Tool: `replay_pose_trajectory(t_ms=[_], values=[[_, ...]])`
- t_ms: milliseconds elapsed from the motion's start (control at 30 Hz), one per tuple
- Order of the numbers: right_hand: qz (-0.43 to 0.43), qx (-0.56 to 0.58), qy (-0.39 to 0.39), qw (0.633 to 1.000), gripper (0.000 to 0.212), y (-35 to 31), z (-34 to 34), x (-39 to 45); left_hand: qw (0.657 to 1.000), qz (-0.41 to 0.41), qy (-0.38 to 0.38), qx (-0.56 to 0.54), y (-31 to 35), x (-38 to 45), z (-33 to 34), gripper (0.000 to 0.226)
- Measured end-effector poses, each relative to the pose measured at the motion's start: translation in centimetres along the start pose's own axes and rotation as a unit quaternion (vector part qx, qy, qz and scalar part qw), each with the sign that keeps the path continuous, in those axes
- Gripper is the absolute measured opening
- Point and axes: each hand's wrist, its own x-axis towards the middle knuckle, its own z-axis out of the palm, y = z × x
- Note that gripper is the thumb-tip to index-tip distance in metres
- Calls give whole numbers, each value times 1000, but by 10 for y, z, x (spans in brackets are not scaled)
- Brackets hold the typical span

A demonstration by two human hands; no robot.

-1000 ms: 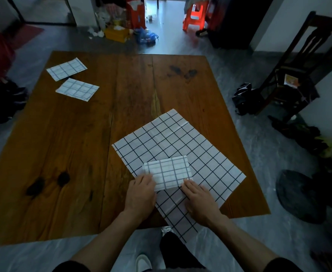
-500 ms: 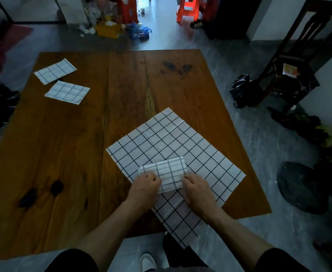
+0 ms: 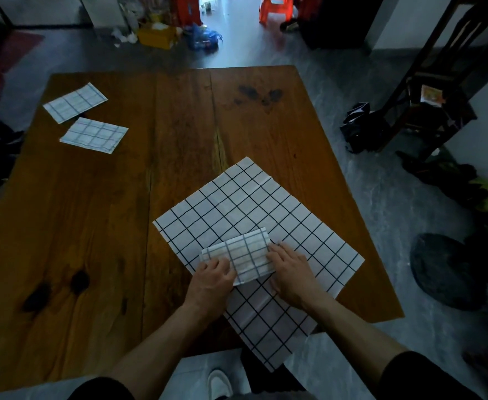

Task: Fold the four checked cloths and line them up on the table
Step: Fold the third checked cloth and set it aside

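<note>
Hiding cloth edges: hands (image 3: 254, 269).

A brown wooden surface (image 3: 98, 215) with dark knots fills the centre. Grey marbled floor (image 3: 381, 215) surrounds it. A dark wooden chair (image 3: 427, 90) stands at upper right, an orange plastic stool (image 3: 271, 10) at top centre, a yellow box (image 3: 156, 37) at upper left. The light is dim.

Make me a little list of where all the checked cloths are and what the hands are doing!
folded and put away: two folded cloths, far left of the table
being folded: small folded cloth
left hand: grips its near left corner
right hand: fingers rest on its right edge
not folded yet: big open cloth, underneath, hanging over the near edge
</note>
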Motion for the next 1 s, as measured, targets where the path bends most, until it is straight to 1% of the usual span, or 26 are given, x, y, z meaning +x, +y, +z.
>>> replay_pose_trajectory(t_ms=[100,200,267,367,500,700,800,900,1000], values=[[-11,-7,-34,999,65,3,-10,8,1000,-2,4,-7,-1,1,0,38],[-21,-26,-15,999,55,3,-14,14,1000,-9,0,-5,-3,3,0,38],[-26,-28,0,999,53,1,-15,19,1000,-11,0,-8,-5,3,1,34],[-28,-20,-23,999,60,-1,-13,24,1000,-11,5,-10,-9,2,4,33],[-20,-42,-57,997,67,0,-3,29,1000,-15,6,-15,-12,3,6,32],[3,20,-107,994,80,-1,-8,35,1000,-18,2,-21,-10,2,1,30],[3,23,-120,992,84,3,-8,39,1000,-20,4,-24,-11,2,-1,30],[-1,16,-113,993,86,5,-4,38,998,-29,22,-43,-11,1,-3,26],[-23,2,-68,997,83,5,-2,32,996,-37,50,-64,-15,1,-10,21]])
